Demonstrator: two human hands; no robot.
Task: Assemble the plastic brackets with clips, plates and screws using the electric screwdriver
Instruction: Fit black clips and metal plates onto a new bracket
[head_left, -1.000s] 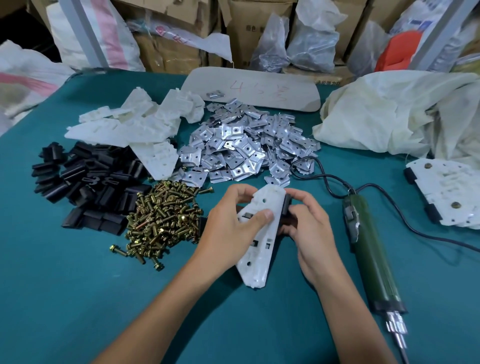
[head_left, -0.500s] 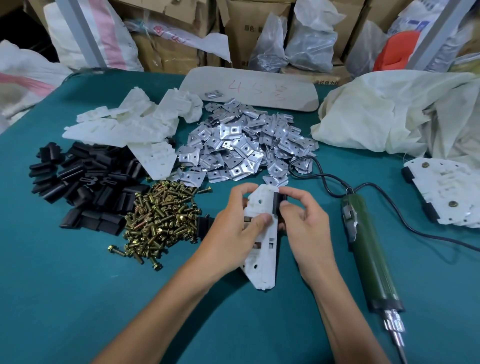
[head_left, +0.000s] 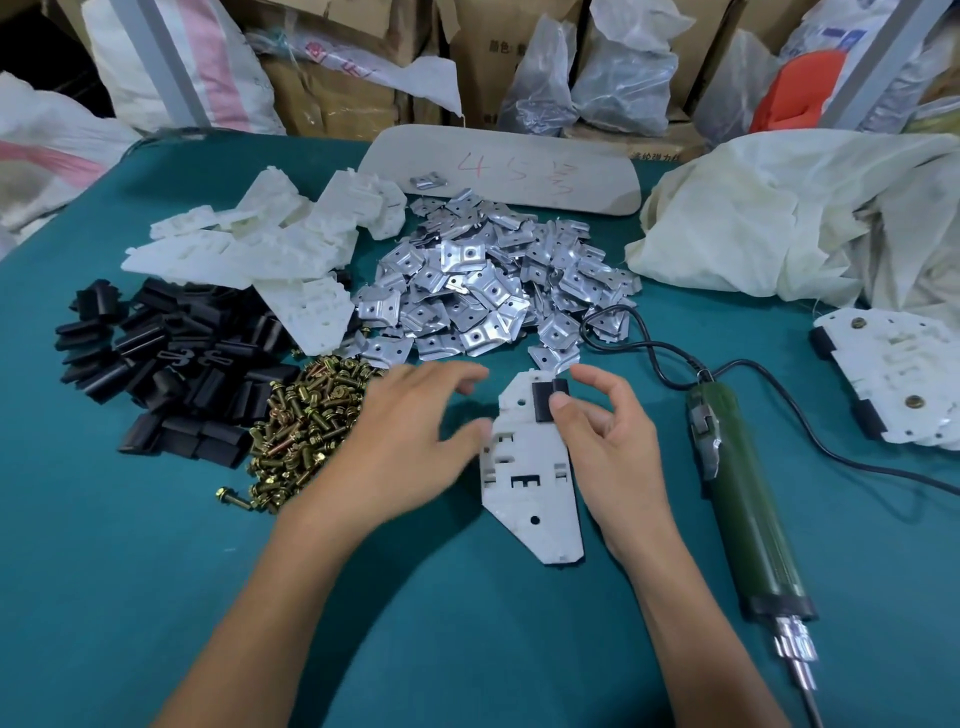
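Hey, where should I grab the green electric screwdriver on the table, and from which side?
Probably grip the electric screwdriver around the middle of its green barrel, from above, with the right hand, which is nearest. It lies flat, bit pointing toward you and cord trailing from the far end, so both long sides are free.

The surface (head_left: 104, 571) is plain teal. The near bracket (head_left: 535, 483) is off-white, with a black clip (head_left: 544, 402) at its far end. On the left, the clips (head_left: 171, 364) are black, the screws (head_left: 306, 421) brass-yellow and the brackets (head_left: 260, 244) cream. The plates (head_left: 483, 296) are shiny silver. On the right, the screwdriver (head_left: 743, 493) is dark green with a black collar and silver tip, and its cable (head_left: 649, 353) is black. The far board (head_left: 498, 171) is beige with red writing, the cloth (head_left: 779, 218) cream, the sack (head_left: 156, 78) white with pink stripes.
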